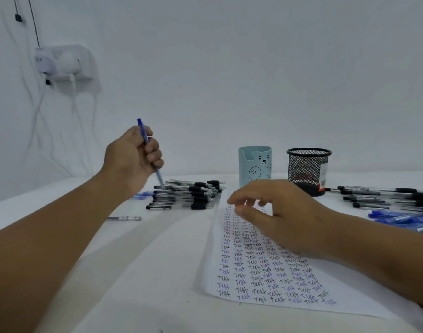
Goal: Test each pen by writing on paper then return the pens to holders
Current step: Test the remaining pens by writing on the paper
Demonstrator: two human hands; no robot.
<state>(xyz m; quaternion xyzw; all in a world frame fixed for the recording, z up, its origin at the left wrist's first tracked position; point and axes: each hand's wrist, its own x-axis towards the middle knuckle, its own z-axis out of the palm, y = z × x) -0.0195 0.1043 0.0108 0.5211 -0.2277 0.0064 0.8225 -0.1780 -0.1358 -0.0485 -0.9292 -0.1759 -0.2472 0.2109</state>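
Blue pen [148, 146] is gripped in left hand [133, 159], tip down over black pile [186, 195] at 10 o'clock of paper [265, 272]. Right hand [273, 212] is relaxed w/ nothing held, over paper. Pen should probably be lowered gently beside blue ones, not dropped; cups [255, 164] at 12.

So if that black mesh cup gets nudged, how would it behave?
The black mesh cup looks empty and is open wire, so it is probably light and would slide or tip easily. Its round wall means it could roll once it is on its side. The mesh likely stays stiff when gripped.
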